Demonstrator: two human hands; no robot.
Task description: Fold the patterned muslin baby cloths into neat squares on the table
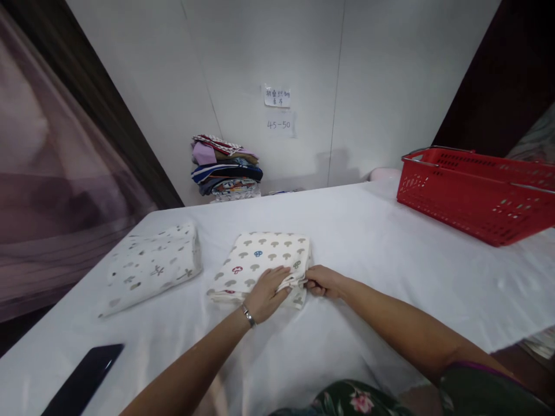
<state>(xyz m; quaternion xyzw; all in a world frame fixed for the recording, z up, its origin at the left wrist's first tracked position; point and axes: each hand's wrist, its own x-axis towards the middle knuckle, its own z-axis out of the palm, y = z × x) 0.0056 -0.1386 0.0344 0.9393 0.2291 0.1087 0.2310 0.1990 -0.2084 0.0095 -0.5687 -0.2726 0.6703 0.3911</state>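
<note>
Had a phone (84, 378) near left on the table (368, 242); and there, laid the left hand (265, 296), fingers outstretched, atop the folded mushroom cloth (260, 260) mid-table, and pinched its right edge in the curled right hand (325, 281)! Saw a second cloth (151, 266) to its left, a basket (468, 193) far right, a fabric pile (228, 170) by the wall (377, 86).

White-covered table (355, 231) with mushroom-print cloth (264, 260); palm-print cloth (158, 263); black phone (87, 378); red basket (468, 196)

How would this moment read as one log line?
left hand: on folded mushroom-print cloth | right hand: gripping its edge | also: second printed cloth, red basket
</note>
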